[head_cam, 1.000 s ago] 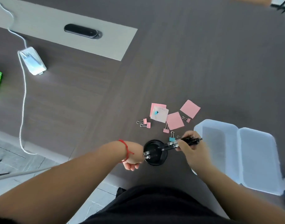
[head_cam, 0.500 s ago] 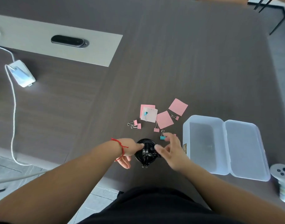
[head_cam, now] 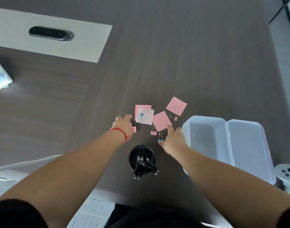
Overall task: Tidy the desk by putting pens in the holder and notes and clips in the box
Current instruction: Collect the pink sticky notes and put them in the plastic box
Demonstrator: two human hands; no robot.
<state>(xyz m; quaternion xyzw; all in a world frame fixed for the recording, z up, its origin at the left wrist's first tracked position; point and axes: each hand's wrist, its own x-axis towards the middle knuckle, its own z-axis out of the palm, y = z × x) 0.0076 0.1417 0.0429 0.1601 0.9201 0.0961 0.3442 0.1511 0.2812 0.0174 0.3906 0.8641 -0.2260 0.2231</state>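
Observation:
A black pen holder near the desk's front edge holds several black pens. Beyond it lie pink sticky notes, one farther right, and a white note with a blue clip on a pink one. Pink binder clips and a blue one lie among them. My left hand is spread over the small pink clips at the left. My right hand, fingers apart, hovers by the blue clip and the middle pink note. The clear box stands open at the right.
A white charger sits at the left edge. A grey cable panel with a black grommet is at the back left. A white round object stands right of the box lid. The desk's front edge runs just behind the holder.
The pens went from my right hand into the holder. Both hands left the holder and reached forward to the clips and notes. The view shifted.

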